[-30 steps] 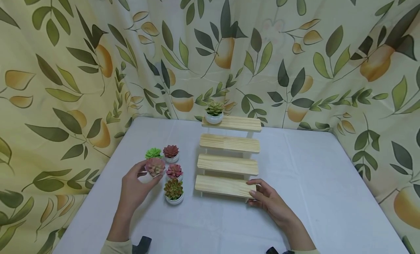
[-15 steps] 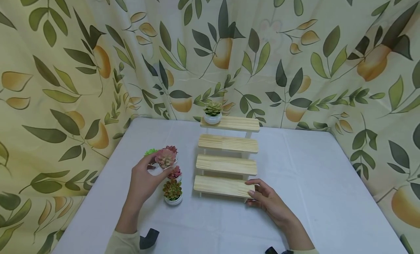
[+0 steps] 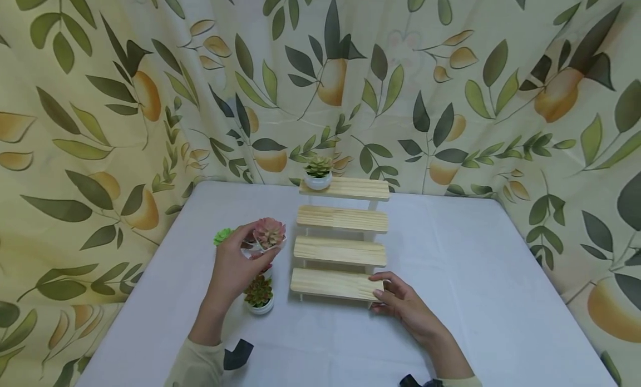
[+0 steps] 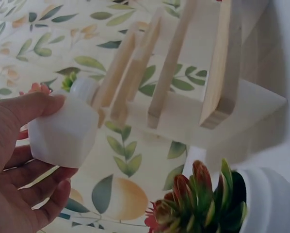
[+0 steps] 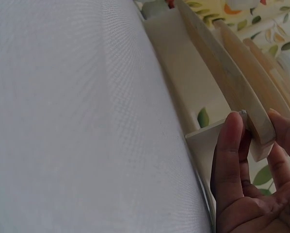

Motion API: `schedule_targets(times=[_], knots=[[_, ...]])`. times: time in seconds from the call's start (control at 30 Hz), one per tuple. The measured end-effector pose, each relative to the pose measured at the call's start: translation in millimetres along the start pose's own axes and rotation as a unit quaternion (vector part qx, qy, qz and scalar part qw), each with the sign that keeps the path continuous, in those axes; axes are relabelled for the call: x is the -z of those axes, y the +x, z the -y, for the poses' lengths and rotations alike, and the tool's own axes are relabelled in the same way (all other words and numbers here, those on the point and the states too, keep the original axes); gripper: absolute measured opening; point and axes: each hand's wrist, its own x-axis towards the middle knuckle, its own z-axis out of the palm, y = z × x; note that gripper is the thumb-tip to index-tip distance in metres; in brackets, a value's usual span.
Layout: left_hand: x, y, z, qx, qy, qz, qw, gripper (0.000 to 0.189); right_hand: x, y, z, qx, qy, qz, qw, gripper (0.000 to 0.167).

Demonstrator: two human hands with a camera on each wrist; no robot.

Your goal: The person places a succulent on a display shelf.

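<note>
My left hand (image 3: 235, 270) holds a pink potted succulent (image 3: 270, 233) between thumb and fingers, above the table and left of the wooden tiered stand (image 3: 330, 282). The left wrist view shows the thumb against its white pot (image 4: 62, 136). My right hand (image 3: 408, 306) grips the right end of the stand's lowest shelf, thumb on top and fingers below. In the right wrist view the fingers (image 5: 230, 145) curl around that shelf's end (image 5: 261, 128). A pale green potted succulent (image 3: 317, 167) sits on the top shelf's left end.
Beneath and beside the left hand stand a red-green potted succulent (image 3: 259, 291), a bright green succulent (image 3: 222, 236) and a partly hidden red one (image 3: 265, 263). The white-covered table (image 3: 450, 253) backs onto a leaf-patterned curtain (image 3: 415, 125).
My left hand has carried the pink succulent right and slightly up, from over the other plants toward the stand. My right hand keeps its grip on the lowest shelf.
</note>
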Motion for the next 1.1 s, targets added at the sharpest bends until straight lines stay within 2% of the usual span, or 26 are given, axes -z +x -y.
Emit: schedule_targets(times=[0.17,0.4,0.63,0.77,1.1], knots=[[-5.9,7.4,-6.6,-0.020,-0.002,0.003,0.9998,0.062,0,-1.1,1,0.004,-0.004,0.001,1.0000,0.045],[-15.5,19.0,-16.3,-0.024,-0.014,0.020,0.9994,0.061,1,-1.9,1,0.008,-0.013,-0.001,0.9999,0.043],[-23.1,27.8,-24.5,-0.046,-0.023,0.024,0.9984,0.061,1,-1.4,0,0.004,-0.019,0.000,0.9998,0.042],[-28.0,31.8,-30.0,-0.048,-0.030,0.027,0.9980,0.061,1,-1.1,0,-0.002,-0.009,-0.005,0.9999,0.043],[-39.5,43.6,-45.8,-0.041,-0.014,0.035,0.9984,0.063,2,-1.4,0,0.003,-0.013,-0.006,0.9999,0.044]])
